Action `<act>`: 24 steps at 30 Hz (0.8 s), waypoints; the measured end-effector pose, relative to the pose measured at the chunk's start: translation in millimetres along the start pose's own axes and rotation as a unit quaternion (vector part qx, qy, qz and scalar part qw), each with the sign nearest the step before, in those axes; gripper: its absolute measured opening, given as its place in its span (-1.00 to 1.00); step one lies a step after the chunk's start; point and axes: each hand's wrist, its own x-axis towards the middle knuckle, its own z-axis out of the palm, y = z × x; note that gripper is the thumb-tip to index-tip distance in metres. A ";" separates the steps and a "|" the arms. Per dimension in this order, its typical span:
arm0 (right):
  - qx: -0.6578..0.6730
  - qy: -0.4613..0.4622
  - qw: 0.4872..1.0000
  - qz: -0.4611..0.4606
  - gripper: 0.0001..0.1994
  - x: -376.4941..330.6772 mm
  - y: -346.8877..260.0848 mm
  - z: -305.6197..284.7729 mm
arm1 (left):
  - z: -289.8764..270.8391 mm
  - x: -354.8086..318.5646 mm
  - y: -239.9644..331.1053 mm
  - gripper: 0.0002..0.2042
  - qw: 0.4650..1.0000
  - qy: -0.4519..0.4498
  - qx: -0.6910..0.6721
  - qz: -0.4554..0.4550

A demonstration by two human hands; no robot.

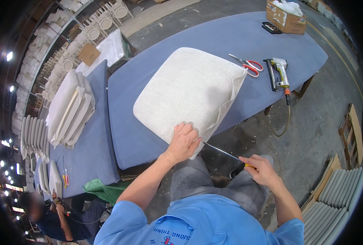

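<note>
A pale, cream fabric-covered seat cushion (185,85) lies on the blue-topped table, its near corner reaching past the table's edge towards my lap. Loose fabric and a thread-like seam run along its right side. My left hand (184,143) grips that near corner, fingers curled on the fabric and thumb at the edge. In my right hand (263,169) is a screwdriver (223,151) with a yellow handle, mostly covered by my fingers. Its long metal shaft points left, the tip at the cushion's edge beside my left thumb. Red-handled scissors (251,67) rest at the cushion's far right corner.
A pneumatic staple gun (280,73) with a hose lies on the table (226,32), right of the scissors. Behind stands a cardboard box (286,20). Stacked cushions (73,110) fill a left table, where another person (63,216) works. Grey panels (336,196) stand at lower right.
</note>
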 end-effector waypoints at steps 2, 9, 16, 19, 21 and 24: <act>0.002 0.011 1.000 -0.010 -0.59 1.2 3.1 2.0 | -0.3 -0.6 -0.2 -0.85 1.000 -0.001 -0.003 -0.003; 0.211 -0.080 0.971 0.081 -0.60 19.3 47.8 20.5 | -3.6 -0.9 -0.1 -0.83 1.000 -0.006 -0.003 -0.016; 0.660 -0.297 0.645 0.244 -0.57 31.7 83.8 28.6 | -4.3 2.1 -0.4 -0.82 1.000 0.004 -0.018 -0.004; 0.570 -0.253 0.751 0.214 -0.62 28.5 79.3 27.8 | -4.8 3.3 -0.9 -0.79 1.000 0.011 -0.029 0.000; 0.444 -0.185 0.860 0.169 -0.65 26.3 73.4 33.8 | -6.0 3.8 -1.7 -0.78 1.000 0.001 -0.030 -0.002; 0.297 -0.094 0.945 0.103 -0.70 20.8 65.1 39.2 | -7.8 5.3 -3.5 -0.77 0.999 -0.008 -0.050 -0.008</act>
